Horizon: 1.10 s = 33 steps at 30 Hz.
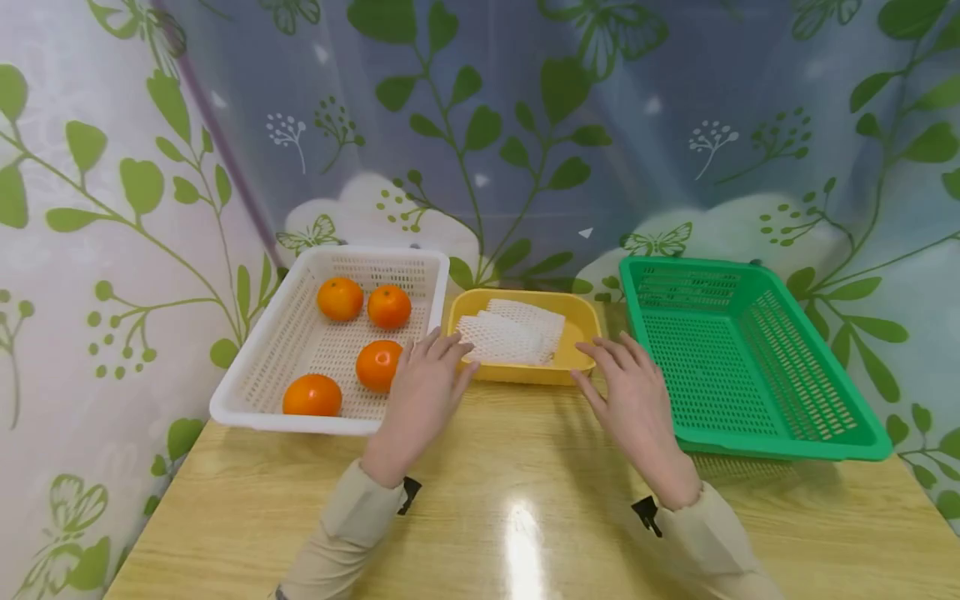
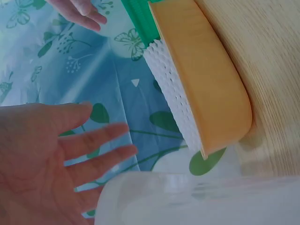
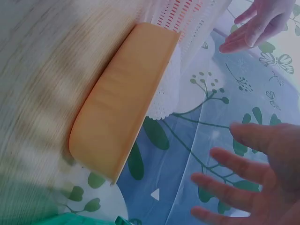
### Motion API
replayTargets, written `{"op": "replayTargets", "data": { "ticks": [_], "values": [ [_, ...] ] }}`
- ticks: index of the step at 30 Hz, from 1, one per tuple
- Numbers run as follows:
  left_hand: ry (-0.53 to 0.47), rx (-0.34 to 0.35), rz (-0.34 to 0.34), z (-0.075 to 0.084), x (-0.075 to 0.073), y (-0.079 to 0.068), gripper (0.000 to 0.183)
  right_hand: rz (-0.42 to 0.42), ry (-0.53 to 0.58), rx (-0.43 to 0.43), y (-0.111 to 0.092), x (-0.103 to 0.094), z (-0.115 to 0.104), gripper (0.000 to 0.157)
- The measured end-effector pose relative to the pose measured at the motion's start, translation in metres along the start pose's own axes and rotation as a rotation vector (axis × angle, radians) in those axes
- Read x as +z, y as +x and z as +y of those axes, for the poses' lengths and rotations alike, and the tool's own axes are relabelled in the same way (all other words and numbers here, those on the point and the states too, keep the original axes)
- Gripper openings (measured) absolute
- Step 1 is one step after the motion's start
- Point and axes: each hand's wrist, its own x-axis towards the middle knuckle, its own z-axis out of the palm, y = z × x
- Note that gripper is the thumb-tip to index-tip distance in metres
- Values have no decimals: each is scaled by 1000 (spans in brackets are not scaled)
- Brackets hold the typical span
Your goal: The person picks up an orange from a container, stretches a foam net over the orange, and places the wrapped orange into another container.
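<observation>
Operator: What fills the scene before me?

Guide: A wood-grain surface (image 1: 480, 467) stretches ahead of you, a green basket (image 1: 705, 367) at right, a white basket (image 1: 258, 417) at left. Between them sits a low yellow tray (image 1: 525, 373), apparently thin plastic: likely light, a little springy, apt to slide. Hold it by opposite ends of the rim.

Operator: And my grip?

Guide: Your left grip (image 1: 423, 383) and right grip (image 1: 633, 392) flank the tray's near side, both released, fingers spread, nothing held. Whether the left fingertips brush the rim, you cannot tell from these views.

Operator: The white mesh?

Guide: Foam nets (image 1: 510, 333) lie overlapped inside the tray, edges poking above its rim. They should feel nearly weightless, soft and stretchy, easily torn; pinch one lightly at an open edge, watching that a second doesn't cling.

Operator: Smallest of all?

Guide: Four oranges (image 1: 312, 395), loosely spread in the white basket, one partly behind your left grip. Expect firm, smooth, comparatively heavy rounds, prone to roll and bruise; cup each gently about its widest part.
</observation>
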Motion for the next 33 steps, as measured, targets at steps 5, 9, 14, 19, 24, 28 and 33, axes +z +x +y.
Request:
{"op": "replayTargets", "data": {
  "ticks": [5, 9, 14, 19, 24, 28, 33],
  "values": [
    [-17, 45, 116, -7, -9, 1, 21, 125, 60, -73, 4, 3, -5, 20],
    [-34, 14, 160, -20, -22, 0, 17, 160, 104, -94, 6, 4, -11, 12],
    [-40, -71, 173, -46, -40, -1, 16, 169, 169, -113, 8, 6, -22, 10],
    [-45, -209, 56, -81, -61, -6, 27, 154, 235, -120, 12, 10, -33, 10],
    [26, -304, -171, -118, -78, -17, 49, 147, 286, -147, 15, 13, -45, 9],
    [68, -346, -334, -137, -81, -23, 65, 133, 310, -177, 19, 16, -56, 10],
    [51, -358, -517, -148, -78, -26, 76, 125, 356, -211, 24, 25, -71, 15]
  ]
}}
